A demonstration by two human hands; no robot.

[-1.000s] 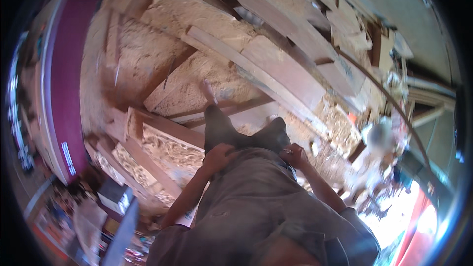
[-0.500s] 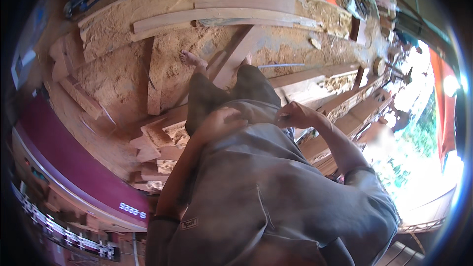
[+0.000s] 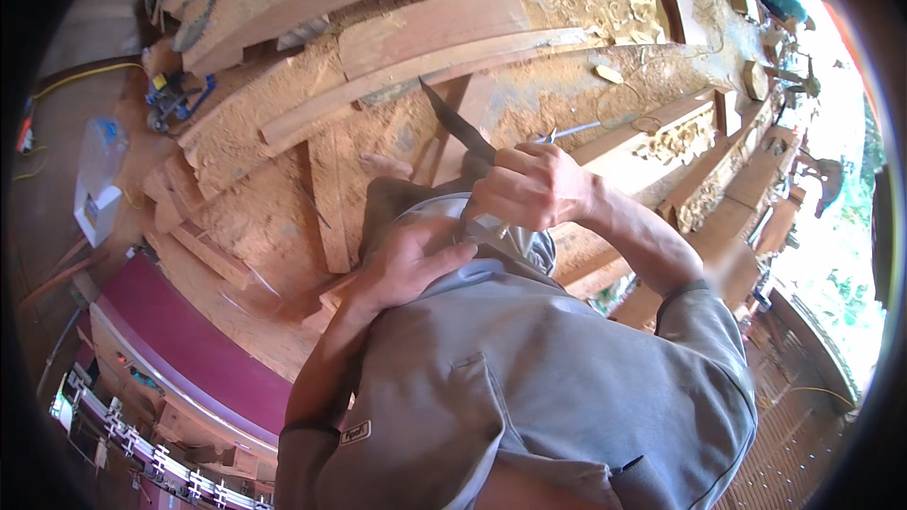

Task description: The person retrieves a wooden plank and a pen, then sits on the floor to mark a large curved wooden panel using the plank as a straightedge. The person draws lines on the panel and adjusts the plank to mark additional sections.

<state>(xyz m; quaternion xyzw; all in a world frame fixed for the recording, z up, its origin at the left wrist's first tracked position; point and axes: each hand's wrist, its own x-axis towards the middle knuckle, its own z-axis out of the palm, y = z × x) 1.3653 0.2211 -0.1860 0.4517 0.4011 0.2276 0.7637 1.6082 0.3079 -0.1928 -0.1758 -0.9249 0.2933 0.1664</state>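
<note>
My right hand (image 3: pixel 529 184) is closed in front of my waist, with its fingers curled round a dark strip (image 3: pixel 455 123). The strip is flat and tapers to a point, extending away from my fist over my legs; its kind is unclear. Lower and to the left, my left hand (image 3: pixel 411 260) rests against the waist of my grey shirt (image 3: pixel 557 349). Its fingers are bent and its thumb points toward my right hand. A narrow greyish edge shows between the two hands, and what the left fingers pinch is mostly hidden.
Sawdust-covered ground holds long curved wooden boards (image 3: pixel 425 28) and carved wood panels (image 3: pixel 675 137). A thin bluish rod (image 3: pixel 574 130) lies beyond my right hand. At left are a blue tool (image 3: pixel 172 99), a clear-and-white container (image 3: pixel 99 179) and a maroon machine surface (image 3: pixel 189 340).
My right hand has risen from my waist and moved left toward my left hand. The dark strip now shows beyond the fist. The whole view has shifted.
</note>
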